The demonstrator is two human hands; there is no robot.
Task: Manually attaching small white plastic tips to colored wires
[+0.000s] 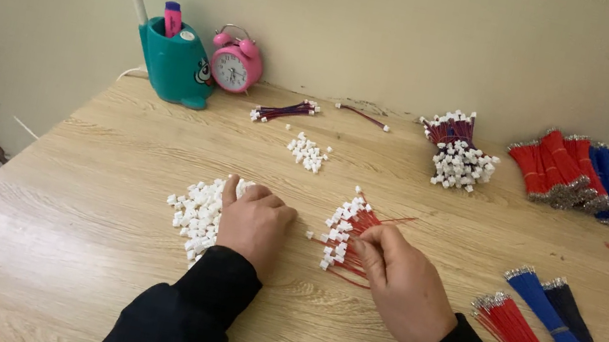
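Resting palm-down on the worktop [100, 243], the left hand [255, 223] covers the edge of a heap of small white plugs [194, 212] lying at its 9 o'clock; its fingers curl under, and whether they pinch a plug cannot be told. The right hand [403, 284] has its fingers closed on a fan of red wires with white plugs [343, 235], at the hand's 10 o'clock. To do this well, it seems best to take one wire only, hold it close behind its bare end, and keep the fan flat so the ends do not tangle. Hidden: both sets of fingertips and whatever lies beneath the palms. At 3 o'clock the loose red, blue and black wire bundles [546, 339] are partly covered by the sleeve, and the black ones run off the frame edge.
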